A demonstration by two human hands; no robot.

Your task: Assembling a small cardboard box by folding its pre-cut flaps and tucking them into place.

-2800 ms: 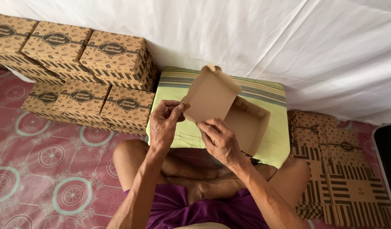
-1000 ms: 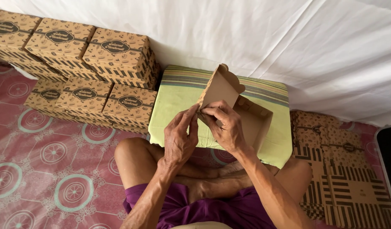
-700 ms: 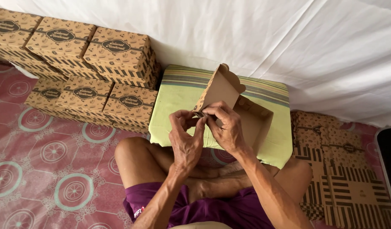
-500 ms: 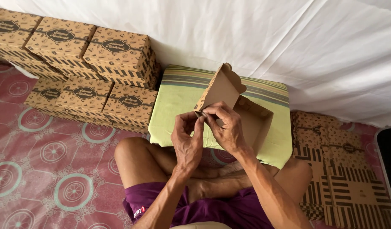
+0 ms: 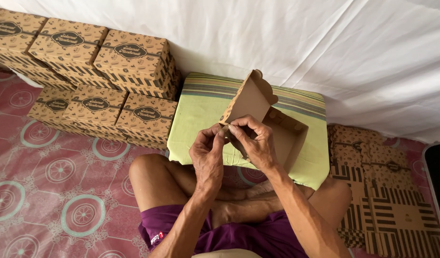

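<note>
While both hands pinch its near corner, the one open kraft box (image 5: pixel 270 126) sits tilted between the left hand (image 5: pixel 208 155) and right hand (image 5: pixel 255 143), over a green cushion (image 5: pixel 201 119). To their left stand six closed printed boxes (image 5: pixel 98 71); to their right lies a pile of flat blanks (image 5: pixel 387 191). Since a second ago, the left hand has closed in onto the corner.

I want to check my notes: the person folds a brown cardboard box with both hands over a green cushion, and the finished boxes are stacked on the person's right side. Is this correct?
Not quite. The head view shows both hands, left hand and right hand, on the brown cardboard box over the green cushion, but the finished boxes are stacked on the person's left side.
</note>
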